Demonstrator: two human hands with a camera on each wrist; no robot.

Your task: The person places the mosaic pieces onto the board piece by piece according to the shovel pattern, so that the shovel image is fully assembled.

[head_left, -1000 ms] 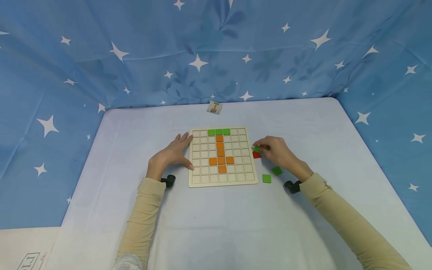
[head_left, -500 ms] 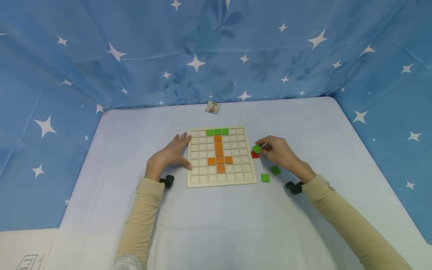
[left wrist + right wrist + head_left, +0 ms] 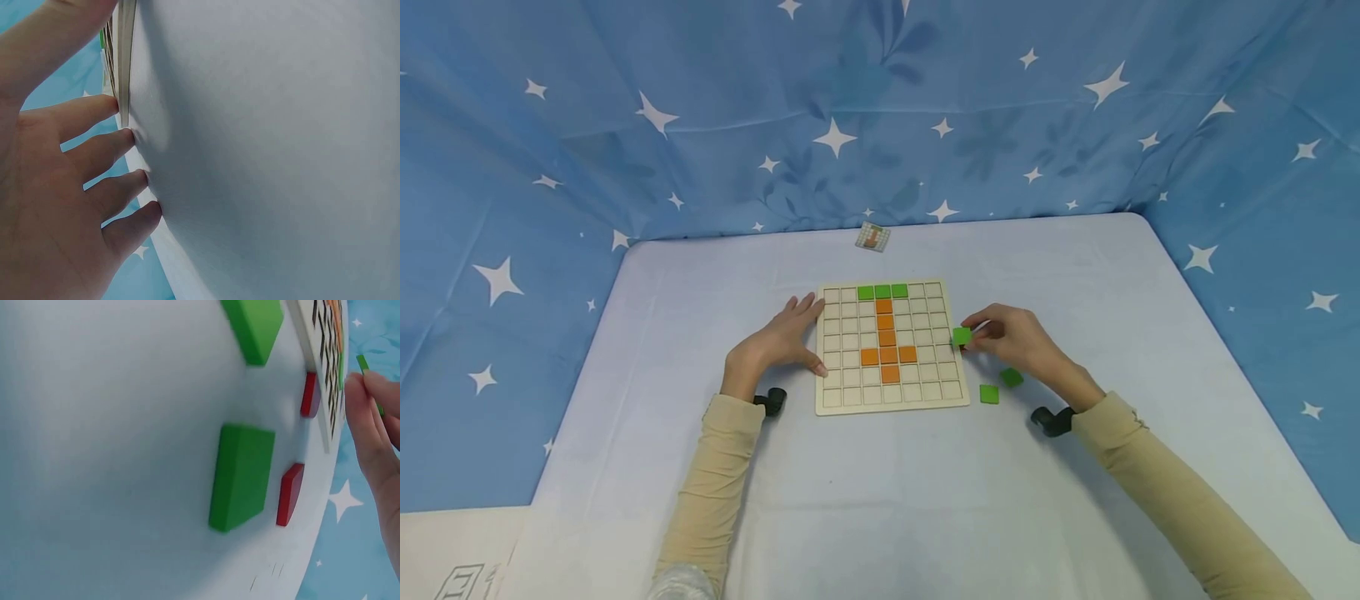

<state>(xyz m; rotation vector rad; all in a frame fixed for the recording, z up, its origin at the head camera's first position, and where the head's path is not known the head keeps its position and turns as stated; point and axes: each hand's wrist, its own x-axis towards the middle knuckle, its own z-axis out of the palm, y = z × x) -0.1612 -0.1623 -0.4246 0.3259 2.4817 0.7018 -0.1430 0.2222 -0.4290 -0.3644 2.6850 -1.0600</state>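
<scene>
A pale square grid board (image 3: 929, 392) lies on the table, with a row of three green tiles (image 3: 882, 292) near its far edge and several orange tiles (image 3: 887, 337) in a cross-like column below. My left hand (image 3: 778, 342) rests at the board's left edge, fingers spread, thumb and fingertips touching it. Between thumb and fingertips my right hand (image 3: 1018, 337) pinches a green tile (image 3: 962, 336) above the board's right edge; the same tile (image 3: 362, 362) shows edge-on in the right wrist view. Two loose green tiles, one flat (image 3: 989, 394) and one turned (image 3: 1012, 377), lie under the right wrist.
Two red tiles, one by the board (image 3: 310, 395) and one farther off (image 3: 290, 495), lie on the table in the right wrist view. A small pattern card (image 3: 873, 237) sits beyond the board. Blue starred cloth (image 3: 880, 125) hangs behind the white table (image 3: 865, 517).
My right hand has lifted the green tile off the spot by the red one and moved it slightly left, to the board's right edge. The left hand stays put.
</scene>
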